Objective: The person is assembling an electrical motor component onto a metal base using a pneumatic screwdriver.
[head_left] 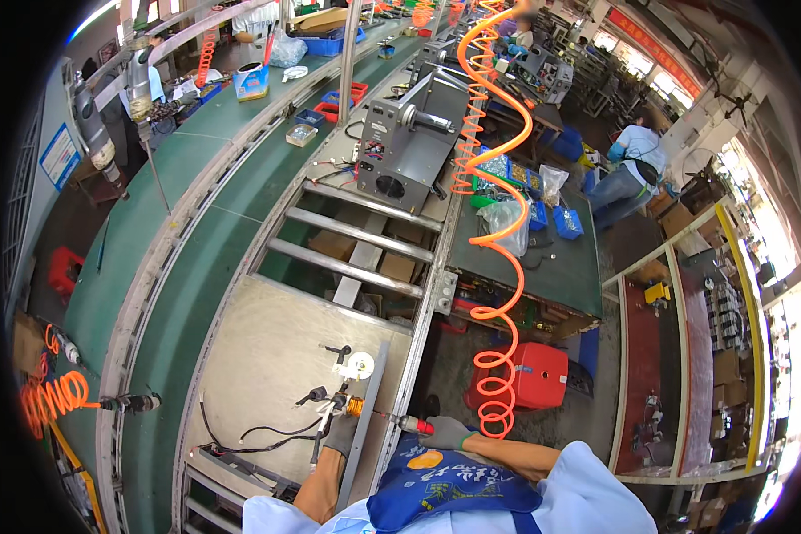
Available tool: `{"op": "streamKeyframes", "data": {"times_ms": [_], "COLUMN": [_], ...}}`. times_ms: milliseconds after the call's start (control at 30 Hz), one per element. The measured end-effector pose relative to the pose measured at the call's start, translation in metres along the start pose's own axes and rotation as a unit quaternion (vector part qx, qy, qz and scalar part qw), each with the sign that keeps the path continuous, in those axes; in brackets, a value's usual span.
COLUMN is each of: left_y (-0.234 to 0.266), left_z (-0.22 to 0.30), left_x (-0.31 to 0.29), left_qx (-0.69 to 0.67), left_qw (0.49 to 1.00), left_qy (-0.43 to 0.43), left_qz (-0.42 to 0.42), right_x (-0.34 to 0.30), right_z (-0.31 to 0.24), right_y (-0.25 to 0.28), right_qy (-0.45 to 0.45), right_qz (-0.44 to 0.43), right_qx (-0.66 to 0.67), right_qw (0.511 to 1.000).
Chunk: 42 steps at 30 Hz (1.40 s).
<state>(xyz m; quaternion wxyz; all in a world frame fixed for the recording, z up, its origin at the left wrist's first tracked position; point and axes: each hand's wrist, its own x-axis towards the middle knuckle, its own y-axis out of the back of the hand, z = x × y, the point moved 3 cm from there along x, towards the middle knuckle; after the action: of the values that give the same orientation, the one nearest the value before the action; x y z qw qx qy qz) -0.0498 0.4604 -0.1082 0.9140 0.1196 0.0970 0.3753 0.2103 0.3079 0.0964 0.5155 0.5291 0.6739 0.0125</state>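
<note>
My right hand [448, 433], in a grey glove, is closed around a red-handled screwdriver [416, 425]. Its thin shaft points left across a long grey metal bar, toward a small assembly with an orange-yellow part [354, 406]. Gloved too, my left hand [339, 435] is at the lower end of this assembly, left of the metal bar [363, 423]. Its fingers are partly hidden, so its grip is unclear. A white round disc [360, 365] and black fittings lie just beyond. Black cables [271, 431] trail left over the metal plate [276, 343].
A coiled orange air hose [497, 392] hangs beside my right hand. Steel rollers [356, 233] and a grey machine housing [405, 147] lie farther along the line. A green conveyor [206, 267] runs at left. At right stand a red box [540, 376] and a rack [676, 356].
</note>
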Motion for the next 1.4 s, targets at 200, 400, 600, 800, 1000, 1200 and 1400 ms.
{"op": "streamKeyframes", "data": {"times_ms": [200,400,600,800,1000,1200,1400], "left_y": [-0.009,-0.013,-0.002,-0.003,-0.001,-0.010,-0.033], "left_z": [0.017,0.010,0.068,0.038,0.045,0.035,-0.020], "left_x": [0.008,0.000,0.007,0.010,0.011,0.008,-0.013], "left_qx": [-0.151,-0.297,-0.413,-0.070,-0.093,-0.021,-0.115], "left_qw": [0.976,0.935,0.866,0.993,0.992,0.997,0.991], "left_qy": [0.136,0.169,0.274,0.048,0.082,0.052,0.073], "left_qz": [-0.077,-0.095,-0.068,-0.079,-0.037,-0.062,0.018], "right_x": [0.001,0.005,0.001,0.010,0.015,0.009,0.005], "right_z": [0.020,0.018,0.016,0.018,0.025,0.028,0.031], "right_y": [-0.007,-0.007,0.001,-0.003,-0.011,-0.016,-0.022], "right_qy": [0.001,0.016,0.009,-0.003,0.002,-0.003,0.033], "right_qz": [0.025,0.010,0.017,0.000,0.010,0.007,0.024], "right_qx": [-0.006,0.001,-0.015,-0.022,-0.011,-0.004,-0.010], "right_qw": [1.000,1.000,1.000,1.000,1.000,1.000,0.999]}}
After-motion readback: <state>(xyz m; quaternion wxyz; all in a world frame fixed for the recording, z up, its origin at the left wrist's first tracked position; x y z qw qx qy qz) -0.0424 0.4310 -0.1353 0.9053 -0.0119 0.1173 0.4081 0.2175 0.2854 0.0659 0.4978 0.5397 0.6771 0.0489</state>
